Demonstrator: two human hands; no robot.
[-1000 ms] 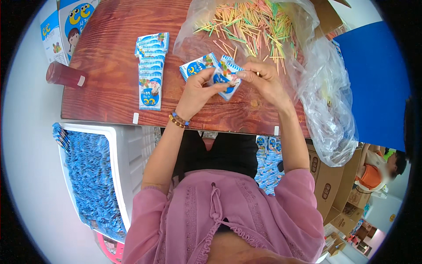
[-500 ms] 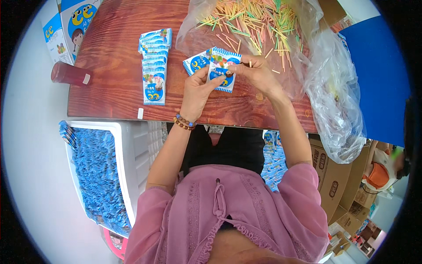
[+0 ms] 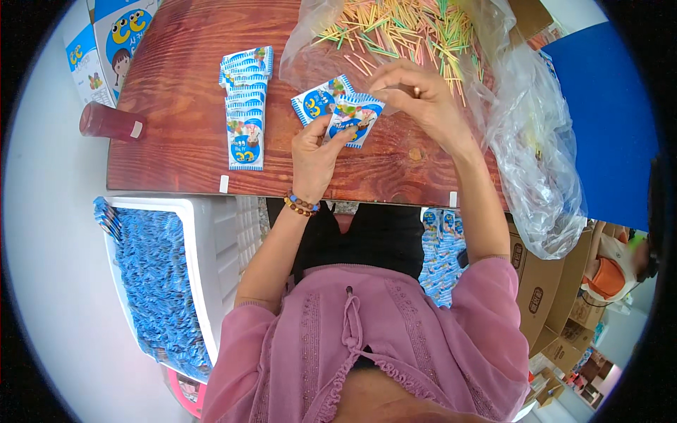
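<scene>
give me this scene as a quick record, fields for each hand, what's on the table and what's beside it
left hand: left hand holds a blue-and-white packet by its lower edge
right hand: right hand pinches a thin stick above that packet
table: wooden table; row of overlapping packets; loose packet; clear plastic bag spread under coloured sticks; red cylinder at left edge
beside: white bin full of blue packets

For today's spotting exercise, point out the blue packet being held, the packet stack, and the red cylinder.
blue packet (image 3: 356, 118), head view, its printed face.
packet stack (image 3: 245, 106), head view, middle packets.
red cylinder (image 3: 106, 122), head view, its side.
</scene>
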